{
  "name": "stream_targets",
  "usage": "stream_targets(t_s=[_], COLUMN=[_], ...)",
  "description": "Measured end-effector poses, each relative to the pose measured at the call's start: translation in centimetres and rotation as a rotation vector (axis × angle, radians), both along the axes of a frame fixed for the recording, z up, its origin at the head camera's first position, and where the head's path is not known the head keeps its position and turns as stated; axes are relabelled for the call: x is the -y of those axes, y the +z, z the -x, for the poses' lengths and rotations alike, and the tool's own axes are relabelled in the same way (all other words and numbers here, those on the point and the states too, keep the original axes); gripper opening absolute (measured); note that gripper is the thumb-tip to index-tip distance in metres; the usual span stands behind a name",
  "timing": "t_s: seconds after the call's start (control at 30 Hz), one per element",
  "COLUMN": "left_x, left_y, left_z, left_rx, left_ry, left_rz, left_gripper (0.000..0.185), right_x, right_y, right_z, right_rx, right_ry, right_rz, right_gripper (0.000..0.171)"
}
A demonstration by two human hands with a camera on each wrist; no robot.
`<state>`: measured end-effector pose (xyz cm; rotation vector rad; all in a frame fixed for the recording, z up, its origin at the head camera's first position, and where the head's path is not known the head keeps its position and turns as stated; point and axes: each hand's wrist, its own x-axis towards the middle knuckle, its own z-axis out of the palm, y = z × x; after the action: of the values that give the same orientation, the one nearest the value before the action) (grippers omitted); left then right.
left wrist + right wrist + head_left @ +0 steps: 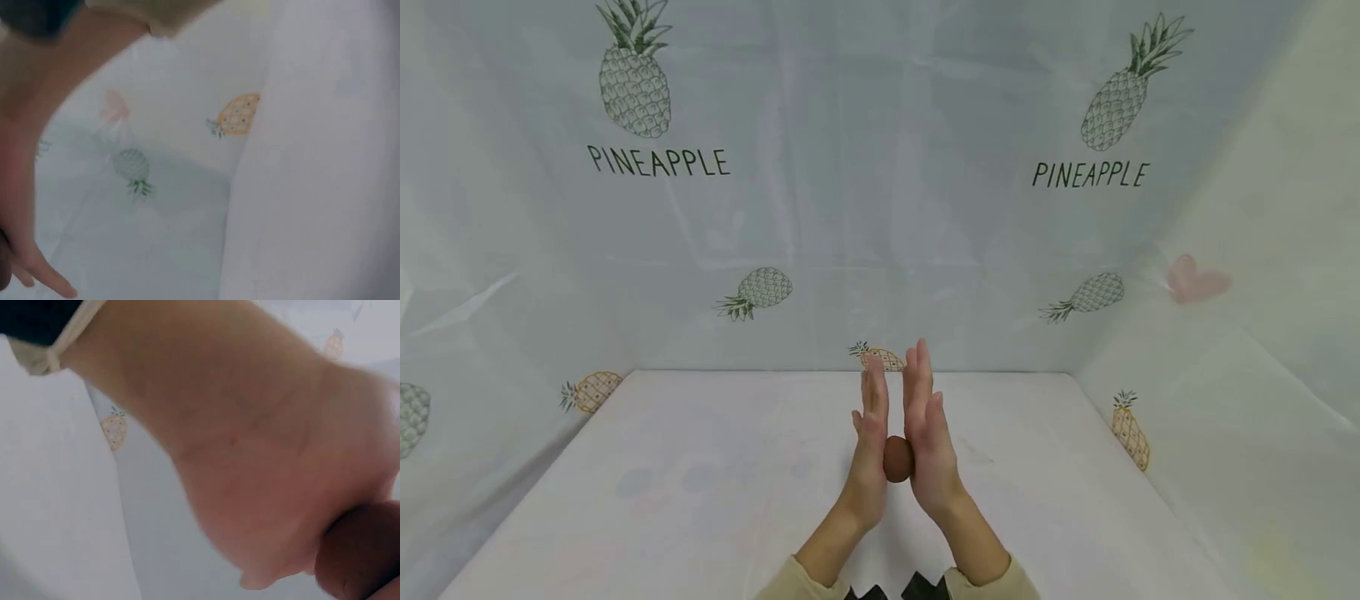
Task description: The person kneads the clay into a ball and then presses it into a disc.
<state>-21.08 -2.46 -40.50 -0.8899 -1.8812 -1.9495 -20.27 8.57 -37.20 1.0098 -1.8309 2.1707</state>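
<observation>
Grip: two flat palms facing each other, fingers straight and pointing away from the body, narrow gap between them. Left hand point(871, 433) and right hand point(927, 433) press a small round brown ball, dough- or clay-like point(897, 459), from either side. Neither hand curls round it; it is sandwiched between the heels of the palms, low in the grip, close to the wrists.

Ball roughly round, no clear long axis. Both hands touch it; neither is nearer. Right fingertips reach a little farther forward than the left.

Right wrist view: brown lump point(362, 553) sits against the base of the palm. Left wrist view too blurred to add much.

Below the grip: white cloth-covered table point(700, 483). Beyond the fingertips: pale pineapple-print curtain backdrop point(880, 208). Cream sleeves point(808, 583) at the near edge.
</observation>
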Motion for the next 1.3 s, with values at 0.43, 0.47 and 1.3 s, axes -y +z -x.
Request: stream_targets(t_s=[0.43,0.47,1.3], left_x=[2.8,3.0,0.3], left_y=[3.5,3.5,1.6], left_z=[-0.9,-0.8,-1.9], left_rx=[-0.069,-0.059,-0.047], left_ry=[0.003,0.014,-0.088], left_rz=[-0.133,-0.139,-0.030], left_gripper=[0.067,0.067,0.064], right_x=[2.3,2.4,-0.1], right_y=[-2.0,-1.9,-1.3], right_z=[0.1,-0.1,1.2], right_rx=[0.058,0.051,0.128], right_ry=[0.079,0.084,0.030], right_rz=[-0.033,-0.037,0.038], right_gripper=[0.060,0.060,0.063])
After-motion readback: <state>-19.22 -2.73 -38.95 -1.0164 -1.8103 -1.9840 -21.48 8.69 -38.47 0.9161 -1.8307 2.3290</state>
